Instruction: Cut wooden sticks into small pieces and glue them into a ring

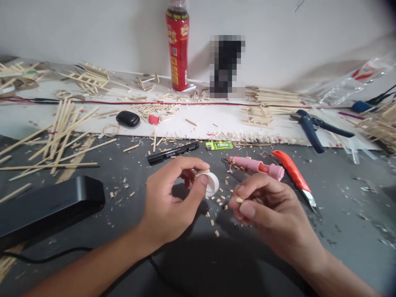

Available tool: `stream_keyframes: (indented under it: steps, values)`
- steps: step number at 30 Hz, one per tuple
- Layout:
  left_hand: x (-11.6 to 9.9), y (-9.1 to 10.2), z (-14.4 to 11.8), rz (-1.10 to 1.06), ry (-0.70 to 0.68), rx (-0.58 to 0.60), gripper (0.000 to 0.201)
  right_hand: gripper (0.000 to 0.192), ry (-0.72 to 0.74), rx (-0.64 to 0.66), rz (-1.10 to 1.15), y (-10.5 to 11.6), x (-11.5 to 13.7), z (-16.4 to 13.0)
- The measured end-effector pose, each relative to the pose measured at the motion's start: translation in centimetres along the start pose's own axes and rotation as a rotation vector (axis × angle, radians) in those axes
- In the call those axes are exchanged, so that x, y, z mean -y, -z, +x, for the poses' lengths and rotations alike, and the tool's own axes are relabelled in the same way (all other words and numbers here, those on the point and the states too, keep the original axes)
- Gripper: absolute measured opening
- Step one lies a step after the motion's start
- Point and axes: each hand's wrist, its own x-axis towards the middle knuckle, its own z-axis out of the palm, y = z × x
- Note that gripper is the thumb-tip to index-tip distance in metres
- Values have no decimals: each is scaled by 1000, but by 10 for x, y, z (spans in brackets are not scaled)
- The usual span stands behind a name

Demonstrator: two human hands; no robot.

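Two bare hands are at work over a dark grey tabletop (201, 270), close to each other but not touching. From where I stand, the left hand (170, 202) has its thumb and forefinger drawn together on a white, shallow, ring-shaped piece (215, 182), held clear of the table with its hollow turned towards the right; a pale bit of wood shows at its rim, under the forefinger. On the right, the right hand (275, 214) pinches a tiny pale wooden chip (239, 200) between thumb and forefinger, its other fingers curled beneath. I'd judge that fine handling like this goes best with the ring kept still in a light, even grip, since squeezing might tilt it, and with the chip held by its very end so that most of it stays free and visible. Resting both wrists would steady things. Loose wooden chips (217, 234) lie scattered below, easily swept by a sleeve or knuckle. Just beyond the right hand lies a pink cylindrical tool (247, 163), and farther right an orange-handled knife (290, 169) with its blade bare; both deserve care.
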Motion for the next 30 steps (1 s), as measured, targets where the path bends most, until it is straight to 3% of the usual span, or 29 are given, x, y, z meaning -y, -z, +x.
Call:
stream_keyframes:
  steps: [7, 16, 22, 30]
  values:
    - [-7, -2, -9, 100, -115, 37, 24, 15, -20, -98, -3, 1, 1, 3]
    - [-6, -4, -2, 146, -333, 7, 21, 17, -88, -63, 104, 0, 1, 2]
    - [-11, -4, -1, 195, -364, 20, 21, 6, -99, -16, 151, -1, 3, 2]
    - [-9, -4, 0, 209, -378, 6, 23, 6, -70, -10, 164, -2, 7, 2]
